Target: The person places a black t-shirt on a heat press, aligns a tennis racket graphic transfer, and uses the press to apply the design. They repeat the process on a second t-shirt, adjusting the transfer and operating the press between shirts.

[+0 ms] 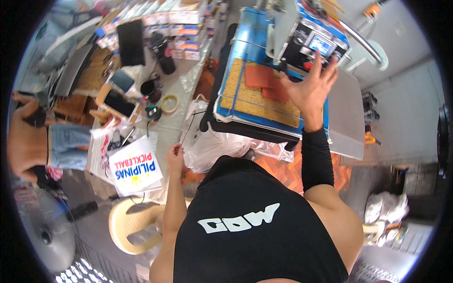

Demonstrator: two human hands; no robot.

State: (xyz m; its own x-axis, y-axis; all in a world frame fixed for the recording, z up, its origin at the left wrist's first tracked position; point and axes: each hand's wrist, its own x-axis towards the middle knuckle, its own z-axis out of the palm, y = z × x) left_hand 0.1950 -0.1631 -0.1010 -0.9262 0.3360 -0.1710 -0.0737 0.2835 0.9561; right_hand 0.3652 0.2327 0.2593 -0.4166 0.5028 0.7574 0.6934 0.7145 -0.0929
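My right hand [311, 92], in a black arm sleeve, is spread open in front of a black control box. Its fingertips overlap the lower edge of the lit screen [322, 43]; whether they touch it, I cannot tell. Below and left of that hand, orange-red flat pieces [259, 76] lie on a tan speckled pad [236, 94] over a blue bed [252, 30]. My left hand [175, 153] hangs low beside the left table, fingers curled together. A thin dark line runs up from near its fingertips, but what they hold, if anything, is unclear.
The left table [166, 123] bears a printed white sheet [137, 165], a tape roll [170, 103], a phone [119, 103], a black bottle [163, 53] and stacked boxes [184, 30]. A cream plastic chair [123, 226] and fan [47, 233] stand lower left. Another person [30, 137] is at far left.
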